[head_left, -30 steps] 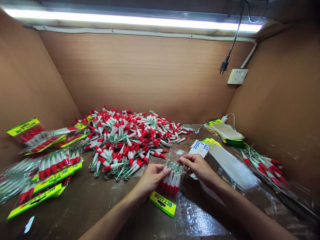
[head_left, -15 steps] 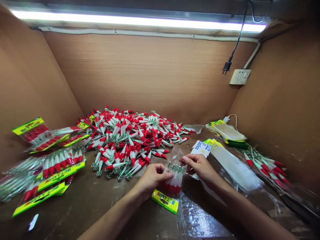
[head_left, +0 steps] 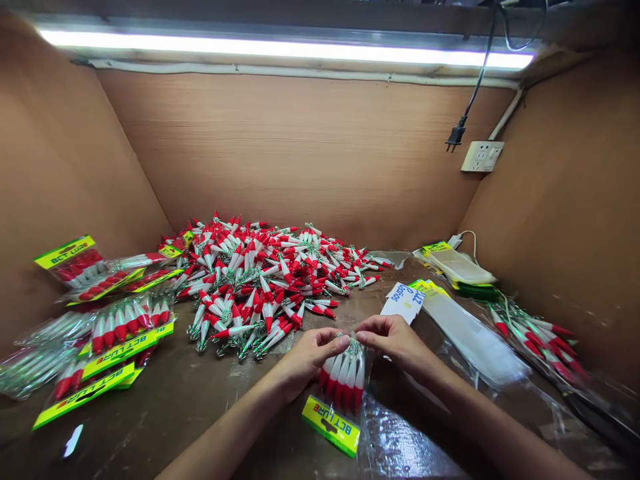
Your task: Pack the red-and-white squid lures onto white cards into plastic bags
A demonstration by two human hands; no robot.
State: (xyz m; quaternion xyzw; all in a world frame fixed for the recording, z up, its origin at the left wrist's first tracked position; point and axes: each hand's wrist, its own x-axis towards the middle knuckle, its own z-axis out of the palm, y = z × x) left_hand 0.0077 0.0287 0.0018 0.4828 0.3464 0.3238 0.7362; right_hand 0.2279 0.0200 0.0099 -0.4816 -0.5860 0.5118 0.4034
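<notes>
My left hand (head_left: 317, 357) pinches the top left of a clear bag (head_left: 343, 383) near the table's front middle. My right hand (head_left: 383, 337) is closed at the top right of the same bag, its fingertips close to the left ones. Several red-and-white lures lie side by side inside, green hooks toward my fingers and red ends toward me. A yellow-green header card (head_left: 330, 425) with upside-down lettering forms the bag's near end. Just beyond my hands lies a large heap of loose lures (head_left: 265, 287).
Filled lure packs (head_left: 120, 350) are piled at the left. To the right are a white handwritten card (head_left: 403, 301), flat clear bags (head_left: 475, 337), more bags (head_left: 457, 262) behind and loose lures (head_left: 543, 340). A black plug (head_left: 455, 135) hangs above near a wall socket (head_left: 483, 156).
My hands have drawn closer together at the bag's top. The bag and its header card have shifted slightly toward me, and the lures' hook ends are bunched closer.
</notes>
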